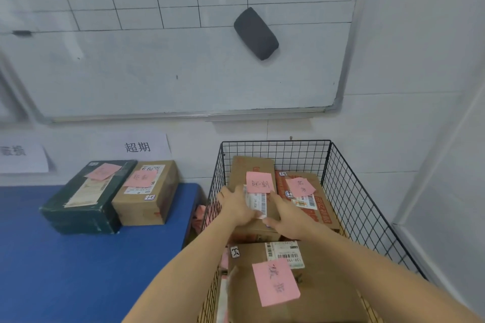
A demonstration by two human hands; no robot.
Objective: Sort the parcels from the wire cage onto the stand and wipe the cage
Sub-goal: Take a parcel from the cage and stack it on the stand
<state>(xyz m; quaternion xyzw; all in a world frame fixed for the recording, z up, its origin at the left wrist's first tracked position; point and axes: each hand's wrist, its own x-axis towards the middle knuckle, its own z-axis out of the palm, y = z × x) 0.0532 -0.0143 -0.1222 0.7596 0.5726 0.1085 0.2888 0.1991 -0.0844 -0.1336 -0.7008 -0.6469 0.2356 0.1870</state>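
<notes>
A black wire cage (354,191) stands on the right with several cardboard parcels in it, each carrying a pink note. My left hand (235,204) and my right hand (287,216) grip the left and right sides of a brown parcel (252,166) at the cage's middle. An orange-printed parcel (319,208) lies just right of it. A larger brown parcel (320,299) lies nearest me. On the blue stand (78,265) to the left sit a dark green parcel (86,199) and a brown parcel (147,196), side by side against the wall.
A whiteboard (157,73) with a black eraser (256,33) stuck to it hangs above. Paper signs (143,147) are taped to the wall over the stand. Loose pink notes (199,214) lie in the gap between stand and cage. A white wall runs close on the right.
</notes>
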